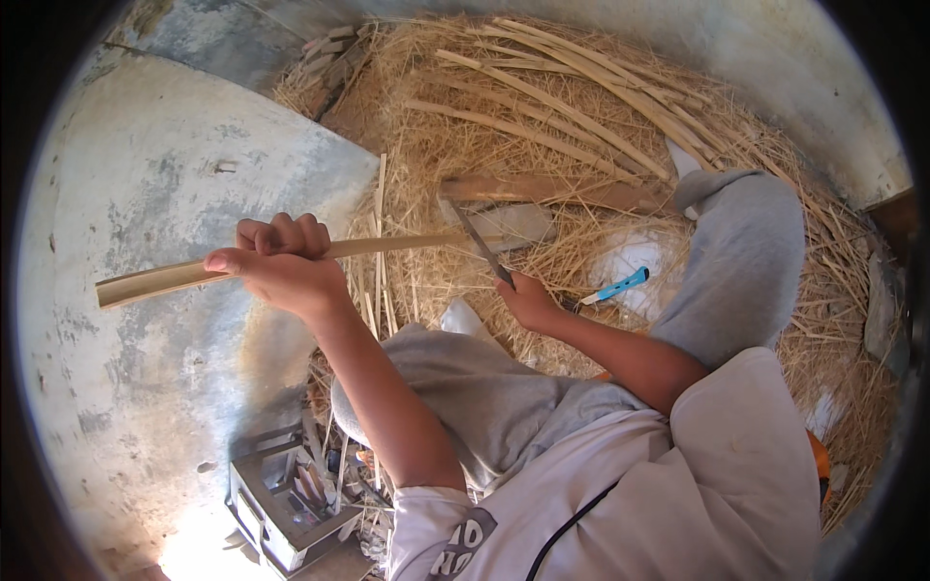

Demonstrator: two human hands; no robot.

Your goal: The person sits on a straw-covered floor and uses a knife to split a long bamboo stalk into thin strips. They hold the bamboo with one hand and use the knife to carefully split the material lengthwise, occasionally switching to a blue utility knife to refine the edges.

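Observation:
My left hand (291, 266) is wrapped round a long split bamboo strip (397, 244), thumb along its upper side. The strip's wide, hollowed end sticks out to the left, and its other end reaches right over a flat grey stone (528, 225). My right hand (531, 302) grips the handle of a long dark-bladed knife (475, 232). The blade points up and to the left, crossing the strip near its right end; whether it touches cannot be made out. Just right of my right hand lies a light blue utility knife (620, 285), blade out.
A wooden board (552, 191) lies behind the stone. Long bamboo strips (572, 111) rest on shavings (387, 87) at the back. A worn wall (155, 184) stands left. At lower left is a grey metal box (266, 513) with scraps. My bent knee (746, 232) is at right.

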